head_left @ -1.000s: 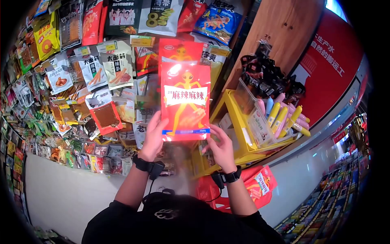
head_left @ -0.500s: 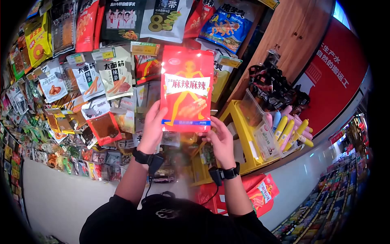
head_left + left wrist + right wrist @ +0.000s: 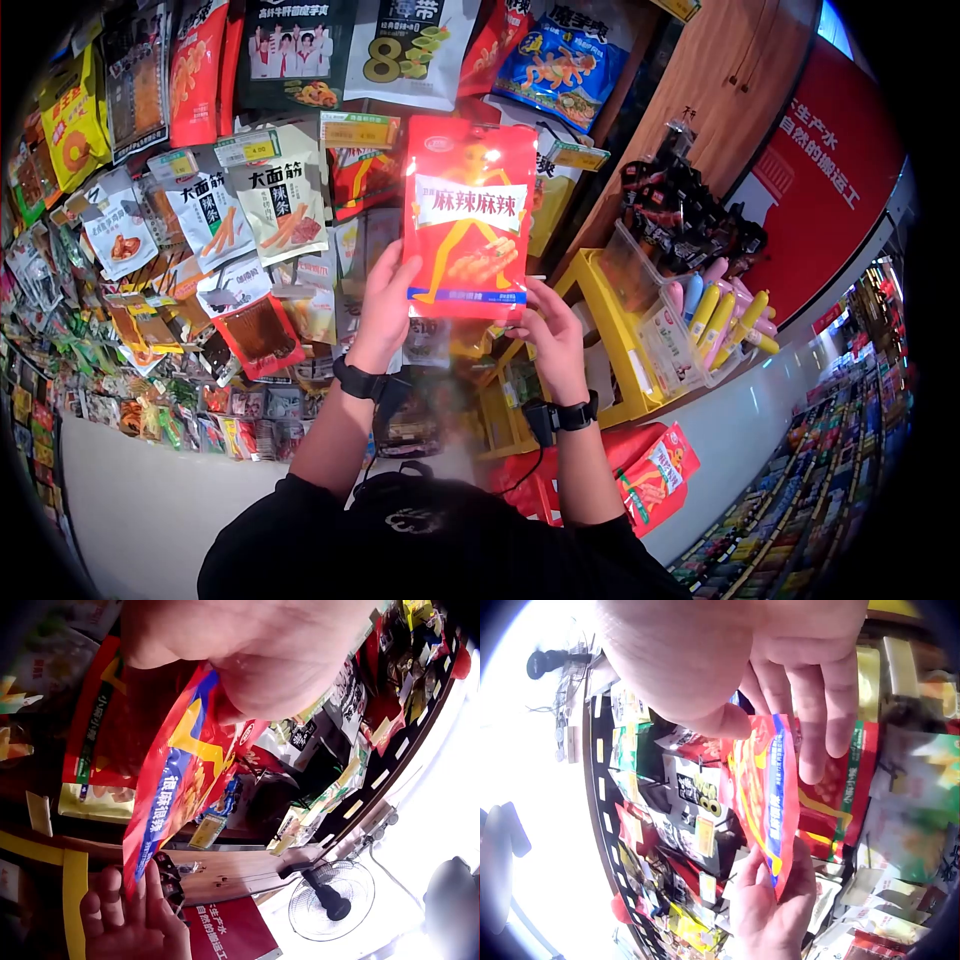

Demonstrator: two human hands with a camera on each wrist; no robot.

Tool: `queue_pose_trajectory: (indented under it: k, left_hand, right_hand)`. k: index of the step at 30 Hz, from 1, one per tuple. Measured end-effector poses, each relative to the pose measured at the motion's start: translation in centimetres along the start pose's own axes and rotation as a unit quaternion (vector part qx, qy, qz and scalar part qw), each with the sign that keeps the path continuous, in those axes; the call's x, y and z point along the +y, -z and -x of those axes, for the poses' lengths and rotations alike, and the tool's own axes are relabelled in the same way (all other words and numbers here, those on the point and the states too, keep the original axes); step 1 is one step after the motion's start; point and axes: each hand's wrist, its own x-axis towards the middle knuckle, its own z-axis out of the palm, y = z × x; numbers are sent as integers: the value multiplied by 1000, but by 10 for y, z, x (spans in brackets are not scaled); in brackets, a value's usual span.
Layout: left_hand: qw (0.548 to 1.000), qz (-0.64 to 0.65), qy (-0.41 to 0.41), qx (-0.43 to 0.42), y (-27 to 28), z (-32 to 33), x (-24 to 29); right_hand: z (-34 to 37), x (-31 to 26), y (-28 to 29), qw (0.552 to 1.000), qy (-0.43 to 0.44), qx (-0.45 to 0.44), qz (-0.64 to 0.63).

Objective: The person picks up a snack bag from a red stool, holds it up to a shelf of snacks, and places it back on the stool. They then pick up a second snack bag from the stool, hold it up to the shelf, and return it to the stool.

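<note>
Left hand (image 3: 384, 305) on packet (image 3: 468, 225), shop floor (image 3: 780, 405) below

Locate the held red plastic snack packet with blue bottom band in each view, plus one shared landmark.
Head: the red packet is just above centre.
Left wrist: red packet left of centre, steeply slanted.
Right wrist: red packet slightly right of centre, narrowed.
Shared landmark: the bare left hand gripping it, left of centre in head, top in left wrist, bottom in right wrist.
</note>
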Motion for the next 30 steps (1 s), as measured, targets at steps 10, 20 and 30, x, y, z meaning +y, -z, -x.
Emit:
queue_pose_trajectory:
  k: [10,20,30]
  left_hand:
    - [996,-88,-5,-20,23,0,-8]
    - [971,-178,155,-34,56,39,-18]
    - [950,-134,185,-211,16,107,-26]
  right_hand:
    - [-2,15,-13,999,-29,12,15]
    - [50,59,15,995,-61,42,61]
    - [99,30,-13,931,-12,-53,361]
